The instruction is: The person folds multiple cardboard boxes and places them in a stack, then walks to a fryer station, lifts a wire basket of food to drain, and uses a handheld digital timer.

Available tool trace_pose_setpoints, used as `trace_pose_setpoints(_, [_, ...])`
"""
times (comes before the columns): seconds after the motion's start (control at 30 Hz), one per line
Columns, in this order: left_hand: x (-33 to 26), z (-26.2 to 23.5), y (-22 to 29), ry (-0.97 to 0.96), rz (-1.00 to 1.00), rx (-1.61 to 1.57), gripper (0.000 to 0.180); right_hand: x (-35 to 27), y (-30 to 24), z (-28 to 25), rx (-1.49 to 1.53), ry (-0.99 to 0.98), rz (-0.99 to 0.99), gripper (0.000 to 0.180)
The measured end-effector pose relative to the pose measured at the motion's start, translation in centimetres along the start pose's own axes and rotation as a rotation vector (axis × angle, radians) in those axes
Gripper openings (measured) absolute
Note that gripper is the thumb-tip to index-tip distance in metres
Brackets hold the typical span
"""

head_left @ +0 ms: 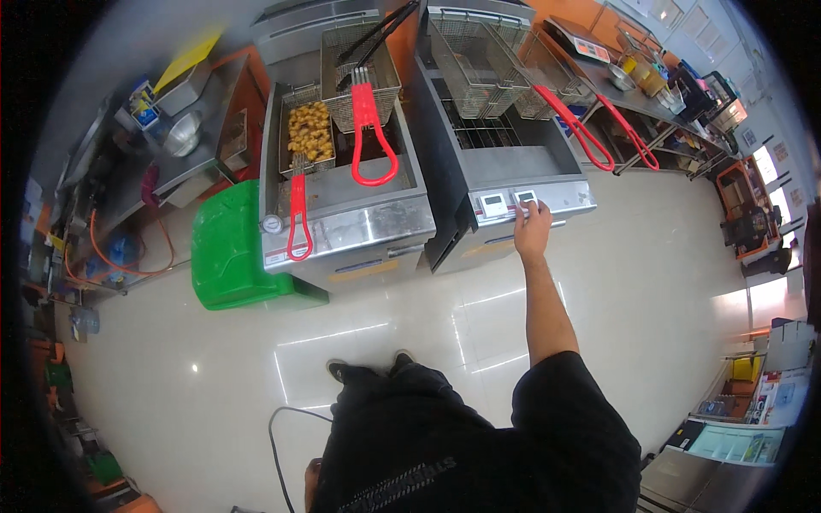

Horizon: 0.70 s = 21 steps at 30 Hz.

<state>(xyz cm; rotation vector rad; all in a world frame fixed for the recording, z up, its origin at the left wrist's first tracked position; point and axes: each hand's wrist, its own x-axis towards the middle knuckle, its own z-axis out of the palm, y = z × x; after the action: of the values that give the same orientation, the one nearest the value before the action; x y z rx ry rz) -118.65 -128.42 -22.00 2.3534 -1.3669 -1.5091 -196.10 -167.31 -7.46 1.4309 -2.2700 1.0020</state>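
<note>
My right hand (532, 224) reaches to the front ledge of the right fryer (513, 162). Its fingers close on the near edge of a small white digital timer (524, 197). A second white timer (493, 203) sits just left of it. My left hand (311, 479) hangs low beside my leg, mostly out of the picture, its fingers hidden. In the left fryer (368, 218), a wire basket (310, 128) with a red handle holds browned fried pieces. Beside it, another basket (363, 56) sits higher, with black tongs (376, 34) across it.
Two more wire baskets (483, 64) with red handles sit over the right fryer. A green bin (227, 248) stands left of the fryers. Steel tables (214, 141) flank both sides, with a metal bowl (184, 134) on the left one. A dark cable (275, 436) lies on the tiled floor.
</note>
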Motion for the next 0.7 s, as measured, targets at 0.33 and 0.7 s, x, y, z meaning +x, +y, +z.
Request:
trace_pose_setpoints(0.33, [-2.1,-1.3,-1.7,-0.035,0.020,0.195,0.031,1.1,-0.3,0.1,-0.035,-0.032,0.068,0.018])
trace_pose_setpoints(0.7, [-1.6,0.4,-1.0,0.028,0.118,-0.154,0.031,1.3,-0.1,0.0,-0.090,-0.049,0.005,0.019])
